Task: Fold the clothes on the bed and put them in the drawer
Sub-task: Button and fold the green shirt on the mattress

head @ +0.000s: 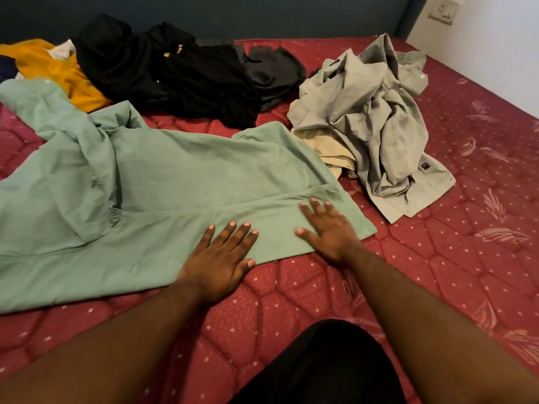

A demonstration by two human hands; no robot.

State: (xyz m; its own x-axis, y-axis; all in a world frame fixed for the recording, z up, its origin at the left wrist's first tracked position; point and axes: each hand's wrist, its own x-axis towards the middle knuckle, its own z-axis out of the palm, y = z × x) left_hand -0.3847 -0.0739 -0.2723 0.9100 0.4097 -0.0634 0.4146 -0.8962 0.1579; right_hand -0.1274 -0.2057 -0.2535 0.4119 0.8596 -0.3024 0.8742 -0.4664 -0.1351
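A mint-green garment [163,182] lies spread across the red quilted bed [437,258], still creased at its left side. My left hand [224,258] rests flat on its near hem with fingers straight. A little to the right, my right hand [329,231] presses flat on the garment's right corner, fingers spread. Crumpled beyond it are a grey shirt [376,118] over a cream piece [329,150], a heap of black clothes [175,71] with a dark grey item [274,71], and a yellow garment [58,71] at the far left.
A dark blue headboard [262,16] runs along the bed's far side. A white wall with a switch plate [444,10] borders the right. My dark-clothed knee [329,365] rests on the bed's near edge. No drawer is in view.
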